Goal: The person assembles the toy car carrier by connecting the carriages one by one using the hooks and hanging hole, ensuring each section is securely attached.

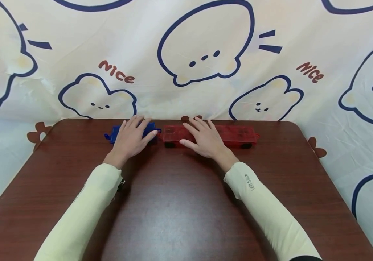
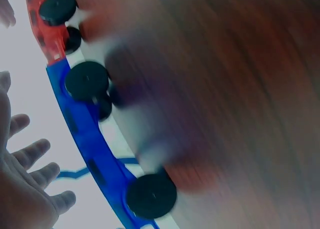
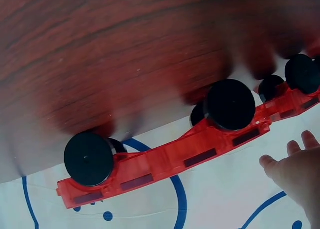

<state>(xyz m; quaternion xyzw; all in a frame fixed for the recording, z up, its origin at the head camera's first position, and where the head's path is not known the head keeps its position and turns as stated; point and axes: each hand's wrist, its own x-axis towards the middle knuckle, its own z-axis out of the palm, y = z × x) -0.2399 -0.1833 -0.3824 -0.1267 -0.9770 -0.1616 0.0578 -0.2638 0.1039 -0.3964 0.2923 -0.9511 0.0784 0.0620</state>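
Step in hand: I judge it is the arranging of toy cars in one row; the row looks already formed.
Left hand (image 1: 131, 139): it is over the blue car (image 1: 116, 130), at upper centre-left of the head frame. The grip is released, with the fingers spread; whether they touch the car I cannot tell.
Right hand (image 1: 206, 141): it is over the red part of the row, at upper centre. This grip is also released; contact is not clear.
Row: it lies across the upper middle of the head frame, near the far edge of the surface (image 1: 173, 203). From left to right there are the blue car, the left red car (image 1: 172, 134) and the right red car (image 1: 237, 134). Blue and red ends meet; whether the hooks are latched I cannot tell.
Next move: it probably calls for curled fingers if a car must be shifted, or a straight lift of both hands, so that the row is not knocked.
Count of cars: three, one blue and two red; the red joint shows in the right wrist view.
Count of hands: two.
Count of wheels (image 3: 89, 159): uncertain, because some are hidden.
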